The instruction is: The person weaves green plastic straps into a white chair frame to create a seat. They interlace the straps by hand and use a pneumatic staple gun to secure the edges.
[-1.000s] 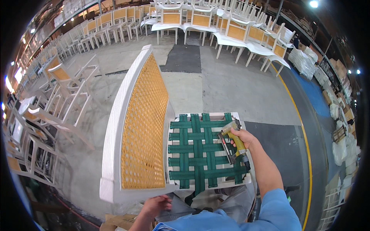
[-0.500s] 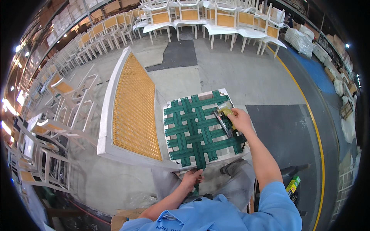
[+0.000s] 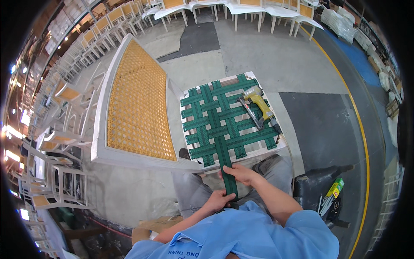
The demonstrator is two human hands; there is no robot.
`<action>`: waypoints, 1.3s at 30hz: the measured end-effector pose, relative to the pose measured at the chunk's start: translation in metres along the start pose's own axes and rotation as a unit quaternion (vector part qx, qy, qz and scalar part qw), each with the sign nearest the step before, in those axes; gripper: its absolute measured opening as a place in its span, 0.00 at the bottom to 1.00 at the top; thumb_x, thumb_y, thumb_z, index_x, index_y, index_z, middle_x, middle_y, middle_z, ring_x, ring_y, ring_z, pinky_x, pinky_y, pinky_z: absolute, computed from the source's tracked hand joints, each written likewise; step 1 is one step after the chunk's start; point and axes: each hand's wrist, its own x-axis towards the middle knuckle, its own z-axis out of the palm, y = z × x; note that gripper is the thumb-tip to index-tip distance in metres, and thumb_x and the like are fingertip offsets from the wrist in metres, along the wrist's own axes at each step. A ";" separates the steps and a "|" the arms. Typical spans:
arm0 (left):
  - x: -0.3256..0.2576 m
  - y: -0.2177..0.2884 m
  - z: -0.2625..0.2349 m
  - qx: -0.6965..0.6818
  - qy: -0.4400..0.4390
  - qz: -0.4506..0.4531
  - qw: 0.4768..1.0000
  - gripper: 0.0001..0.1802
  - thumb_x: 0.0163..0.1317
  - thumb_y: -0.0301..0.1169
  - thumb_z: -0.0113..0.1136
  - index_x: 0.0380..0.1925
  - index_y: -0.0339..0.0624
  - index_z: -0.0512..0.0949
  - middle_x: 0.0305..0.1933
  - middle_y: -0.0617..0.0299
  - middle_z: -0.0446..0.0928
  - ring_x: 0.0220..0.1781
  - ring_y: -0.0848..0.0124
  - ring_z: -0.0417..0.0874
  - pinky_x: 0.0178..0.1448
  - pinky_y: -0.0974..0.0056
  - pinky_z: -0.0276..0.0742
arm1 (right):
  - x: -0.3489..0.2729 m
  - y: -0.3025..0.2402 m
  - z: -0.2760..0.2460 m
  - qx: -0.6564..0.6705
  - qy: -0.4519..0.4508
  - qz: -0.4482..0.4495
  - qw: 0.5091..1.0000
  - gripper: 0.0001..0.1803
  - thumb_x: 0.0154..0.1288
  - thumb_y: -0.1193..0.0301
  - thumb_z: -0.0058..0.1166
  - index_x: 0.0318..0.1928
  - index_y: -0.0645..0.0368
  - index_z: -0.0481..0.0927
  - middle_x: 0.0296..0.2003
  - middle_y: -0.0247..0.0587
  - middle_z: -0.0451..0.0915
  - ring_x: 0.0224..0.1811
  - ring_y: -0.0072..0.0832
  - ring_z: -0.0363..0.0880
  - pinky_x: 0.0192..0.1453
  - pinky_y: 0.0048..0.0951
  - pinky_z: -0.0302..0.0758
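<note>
Centrally, green webbing strap (image 3: 227,166) running off the near edge of a woven green seat (image 3: 224,118), pulled down toward the lap. Seat webbing interlaced in a lattice over a white chair frame (image 3: 258,152), resting across grey-trousered knees. Right hand (image 3: 240,174) closed around the strap just below the frame's near rail, fingers wrapped over it. Left hand (image 3: 220,200) gripping the same strap lower down, close to the blue shirt, thumb side uppermost. Both hands just apart along the one strip, strap taut between them and the frame.

On the far right part of the lattice, yellow staple gun (image 3: 258,105) lying flat and untouched, well apart from both hands, dark nose pointing toward the right near corner. To the left, white chair back with orange cane panel (image 3: 133,101), tilted and touching the seat's left side. Beyond, grey concrete floor (image 3: 267,56) with a dark mat (image 3: 196,39). Rows of similar white chairs (image 3: 241,8) along the far and left edges. Yellow floor line (image 3: 362,125) curving at right.
</note>
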 end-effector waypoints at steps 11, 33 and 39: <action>0.032 0.028 -0.010 -0.042 0.063 0.023 0.997 0.19 0.78 0.41 0.55 0.56 0.37 0.82 0.49 0.56 0.87 0.38 0.69 0.90 0.45 0.63 0.84 | 0.057 0.034 -0.050 -0.607 0.002 0.115 0.787 0.31 0.79 0.45 0.46 0.59 0.59 0.84 0.58 0.58 0.84 0.63 0.53 0.81 0.66 0.49 0.76; 0.084 0.038 -0.040 -0.488 -0.073 -0.043 0.869 0.26 0.81 0.51 0.50 0.64 0.42 0.74 0.56 0.52 0.87 0.48 0.57 0.90 0.55 0.49 0.88 | 0.045 0.052 -0.011 0.444 0.054 0.084 0.890 0.32 0.82 0.41 0.28 0.52 0.51 0.80 0.37 0.34 0.84 0.39 0.29 0.85 0.45 0.34 0.86; 0.076 0.047 -0.034 -0.469 -0.050 -0.024 0.881 0.22 0.80 0.48 0.54 0.61 0.44 0.76 0.54 0.55 0.88 0.44 0.63 0.90 0.49 0.53 0.88 | 0.095 0.035 -0.010 0.483 0.142 0.008 0.864 0.30 0.81 0.43 0.31 0.51 0.51 0.81 0.37 0.35 0.84 0.39 0.30 0.85 0.45 0.35 0.86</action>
